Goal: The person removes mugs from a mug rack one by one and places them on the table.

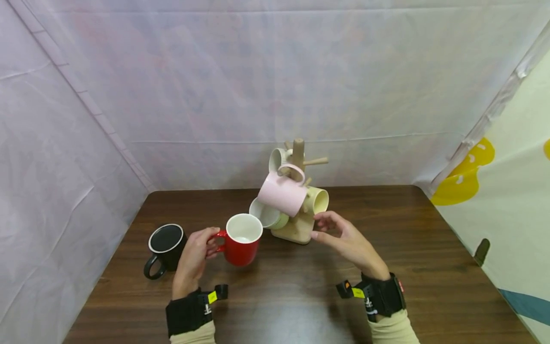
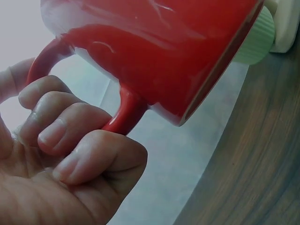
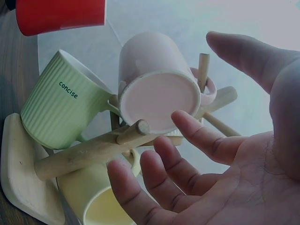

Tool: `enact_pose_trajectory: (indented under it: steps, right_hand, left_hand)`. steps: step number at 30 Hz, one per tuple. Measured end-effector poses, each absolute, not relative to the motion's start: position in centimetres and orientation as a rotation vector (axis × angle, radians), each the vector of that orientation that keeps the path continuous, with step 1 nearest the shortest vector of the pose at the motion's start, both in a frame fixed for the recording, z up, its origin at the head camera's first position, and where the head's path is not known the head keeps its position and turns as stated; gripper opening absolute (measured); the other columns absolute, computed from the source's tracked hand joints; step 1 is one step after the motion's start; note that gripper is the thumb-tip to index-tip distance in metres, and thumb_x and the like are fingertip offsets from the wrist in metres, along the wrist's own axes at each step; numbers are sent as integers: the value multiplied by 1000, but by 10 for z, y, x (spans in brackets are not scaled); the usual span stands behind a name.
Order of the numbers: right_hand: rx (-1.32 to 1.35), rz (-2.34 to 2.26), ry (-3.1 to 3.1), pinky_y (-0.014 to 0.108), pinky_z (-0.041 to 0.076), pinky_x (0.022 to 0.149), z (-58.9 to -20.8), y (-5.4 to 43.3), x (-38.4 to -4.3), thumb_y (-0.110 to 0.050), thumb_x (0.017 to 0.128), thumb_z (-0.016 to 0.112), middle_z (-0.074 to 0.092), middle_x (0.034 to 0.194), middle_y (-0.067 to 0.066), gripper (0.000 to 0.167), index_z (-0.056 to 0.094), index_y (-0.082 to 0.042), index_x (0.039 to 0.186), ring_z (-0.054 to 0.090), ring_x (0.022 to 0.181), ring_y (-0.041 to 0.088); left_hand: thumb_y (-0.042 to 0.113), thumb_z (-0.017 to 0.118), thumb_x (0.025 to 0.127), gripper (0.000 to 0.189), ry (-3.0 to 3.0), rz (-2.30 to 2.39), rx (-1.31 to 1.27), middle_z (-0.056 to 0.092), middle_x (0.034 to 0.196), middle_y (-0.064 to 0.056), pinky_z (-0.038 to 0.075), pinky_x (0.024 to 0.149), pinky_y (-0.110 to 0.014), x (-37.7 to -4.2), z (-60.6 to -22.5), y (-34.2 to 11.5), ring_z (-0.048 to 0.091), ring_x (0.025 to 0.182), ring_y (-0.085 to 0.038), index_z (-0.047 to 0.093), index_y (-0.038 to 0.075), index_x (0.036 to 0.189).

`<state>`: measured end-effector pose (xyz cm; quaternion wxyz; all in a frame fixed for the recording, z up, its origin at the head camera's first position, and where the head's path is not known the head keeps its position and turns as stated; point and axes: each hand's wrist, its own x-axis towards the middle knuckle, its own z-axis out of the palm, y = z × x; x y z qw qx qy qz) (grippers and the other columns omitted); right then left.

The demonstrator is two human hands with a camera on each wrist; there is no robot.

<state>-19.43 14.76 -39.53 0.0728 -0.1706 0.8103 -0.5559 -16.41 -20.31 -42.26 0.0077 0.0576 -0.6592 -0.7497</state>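
My left hand point(image 1: 194, 255) grips the handle of a red mug point(image 1: 241, 249) with a white inside, its fingers curled through the handle in the left wrist view. The red mug is held off the table, left of a wooden mug tree point(image 1: 298, 150). A pink mug point(image 1: 281, 193) hangs tilted on the tree, its base facing the right wrist camera. Around it hang a ribbed green mug point(image 3: 63, 103) marked "concise", a yellow mug point(image 1: 320, 200) and a whitish mug point(image 1: 276, 160). Close to the tree's right side, my right hand point(image 1: 348, 239) holds nothing, fingers spread and slightly bent.
A black mug point(image 1: 166, 243) with a white rim stands on the table at the left, beside my left wrist. One peg point(image 1: 315, 161) at the upper right of the tree is bare. The dark wooden table point(image 1: 429, 267) meets a pale cloth wall point(image 1: 206, 95) behind.
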Motion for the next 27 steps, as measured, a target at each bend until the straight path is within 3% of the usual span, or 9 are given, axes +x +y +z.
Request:
enact_pose_trajectory:
  steps: [13,27]
  right_hand:
    - [-509,-1662,2445,34,50,85,-396,148,-195,-30,89,74,60,116,13,39,58,-16,123,58,106,24]
    - [-538,-1650,2439,34,50,86,-397,148,-196,-30,90,73,60,113,6,38,59,-16,122,57,106,26]
  left_hand:
    - [14,43,101,45,-2043,-2350,214,33,52,4,30,49,-19,-162,-430,-219,31,49,-10,38,11,57]
    - [15,41,102,45,-2056,-2341,291,34,54,3,29,48,-20,-162,-437,-231,32,50,-10,38,11,57]
